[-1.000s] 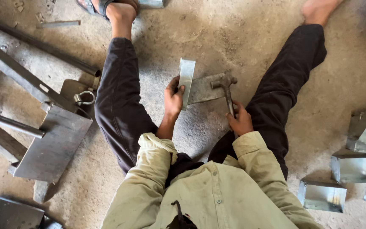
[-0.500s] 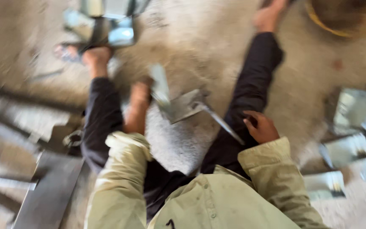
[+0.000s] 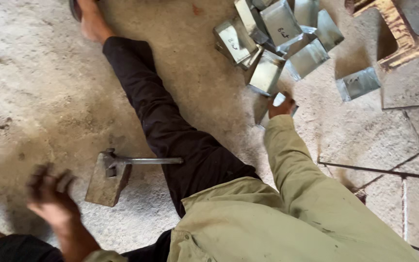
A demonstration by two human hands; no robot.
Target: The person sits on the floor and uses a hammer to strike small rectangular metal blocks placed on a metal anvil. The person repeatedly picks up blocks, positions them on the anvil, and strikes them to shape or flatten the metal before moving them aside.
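- Head view, right side: the right hand [image 3: 281,105] reaches out at arm's length to the near edge of a pile of boxes [image 3: 272,36]; its fingers are curled over the rim of the nearest box [image 3: 273,107], seemingly gripping it, though how firm the hold is cannot be told.
- The boxes are folded grey sheet metal, open-topped and shiny; they lie heaped at all angles, as if tossed there; a few carry small dark handwritten marks on their flat faces; one more box [image 3: 358,83] sits apart to the right.
- Head view, left side: the left hand [image 3: 49,196] is blurred, fingers spread wide and empty, just beside a metal block [image 3: 106,179].
- A hammer [image 3: 136,161] lies with its head on the block and its handle against the outstretched leg [image 3: 161,116], held by nobody.
- A rusty frame [image 3: 398,34] stands at the top right on the concrete floor [image 3: 35,87].
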